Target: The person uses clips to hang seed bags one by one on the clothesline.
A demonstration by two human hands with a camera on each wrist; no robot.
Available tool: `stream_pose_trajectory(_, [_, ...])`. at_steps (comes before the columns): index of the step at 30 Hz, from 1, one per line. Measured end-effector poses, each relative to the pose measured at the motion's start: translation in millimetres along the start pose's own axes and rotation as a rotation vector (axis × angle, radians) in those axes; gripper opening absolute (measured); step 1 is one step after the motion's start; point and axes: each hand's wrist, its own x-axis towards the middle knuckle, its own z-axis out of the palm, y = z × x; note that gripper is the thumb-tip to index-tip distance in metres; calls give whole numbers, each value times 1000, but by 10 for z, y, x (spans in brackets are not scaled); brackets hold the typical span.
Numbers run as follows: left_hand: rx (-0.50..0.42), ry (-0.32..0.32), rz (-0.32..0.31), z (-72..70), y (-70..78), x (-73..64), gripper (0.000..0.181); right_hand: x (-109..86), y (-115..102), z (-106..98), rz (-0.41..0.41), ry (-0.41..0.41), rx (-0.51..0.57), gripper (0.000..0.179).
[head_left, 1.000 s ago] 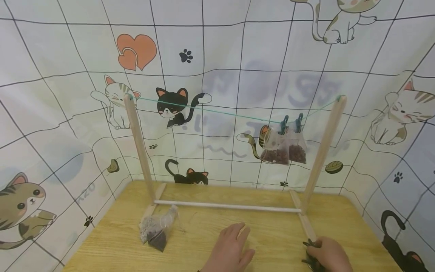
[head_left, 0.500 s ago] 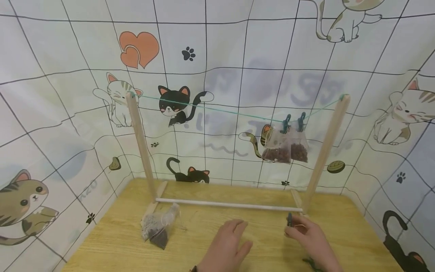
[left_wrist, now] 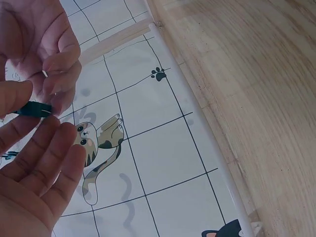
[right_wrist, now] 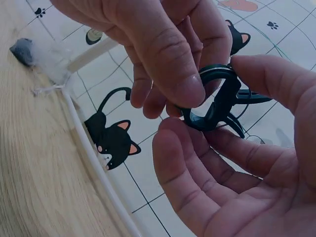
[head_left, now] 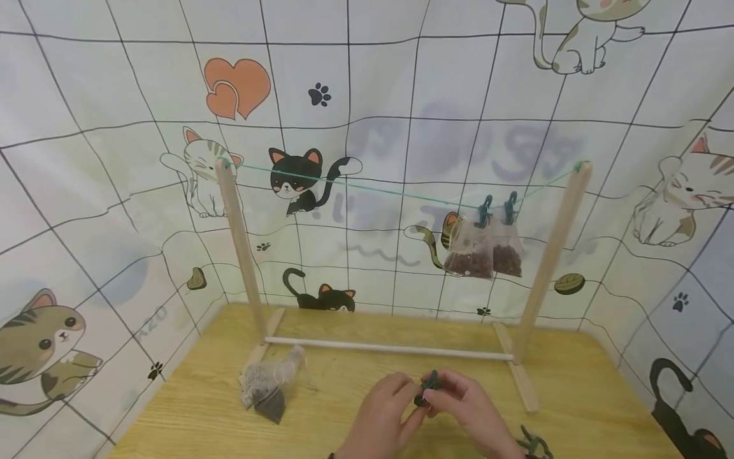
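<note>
A dark green plastic clothespin (head_left: 429, 386) is between both hands above the near middle of the table. My right hand (head_left: 473, 414) pinches it between thumb and fingers. The thumb and fingers of my left hand (head_left: 381, 411) grip its other end. Close up in the right wrist view, the clothespin (right_wrist: 224, 98) shows a rounded jaw end and two spread handles. The left wrist view shows only a small part of the clothespin (left_wrist: 34, 109). More green clothespins (head_left: 534, 441) lie beside my right wrist, partly hidden.
A wooden stand with a white crossbar (head_left: 390, 348) carries a sagging green string (head_left: 367, 187). Two clothespins hold mesh bags of reddish-brown bits (head_left: 471, 258) on its right part. Drawstring bags with pale and dark contents (head_left: 269, 401) lie at the stand's left foot. A cat-print sheet surrounds the table.
My right hand has lifted one clothespin from the pile at the right and brought it leftward to my left hand. My left hand, relaxed before, now grips the clothespin too.
</note>
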Motion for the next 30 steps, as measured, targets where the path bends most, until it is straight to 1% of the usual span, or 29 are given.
stream_pose_trajectory(2, [9, 14, 4, -6, 0, 3, 15, 6, 14, 10, 3, -3, 16, 34])
stream_pose_trajectory(5, [28, 8, 3, -20, -4, 4, 11, 5, 23, 19, 6, 29, 24, 32])
stream_pose_trajectory(9, [71, -7, 17, -44, -22, 5, 5, 8, -3, 42, 15, 108, 13, 35])
stream_pose_trajectory(12, [97, -7, 24, -58, -36, 11, 4, 17, -25, 67, 29, 168, -3, 37])
stream_pose_trajectory(14, [102, -14, 11, -66, -44, 13, 6, 24, -32, 89, 40, 211, -13, 37])
stream_pose_trajectory(18, [118, -47, -38, -91, -77, 2, 20, 35, -22, 125, 31, 277, -41, 33])
stream_pose_trajectory(21, [171, -79, -114, -144, -144, -20, 29, 38, -2, 126, -5, 318, -75, 30])
stream_pose_trajectory(23, [219, -82, -196, -204, -219, -35, 32, 38, 11, 109, -28, 341, -87, 27])
stream_pose_trajectory(26, [299, -51, -328, -321, -393, -71, 32, 34, 18, 80, -38, 351, -89, 27])
stream_pose_trajectory(30, [373, 12, -491, -517, -699, -179, 37, 31, 16, 49, -25, 331, -86, 29])
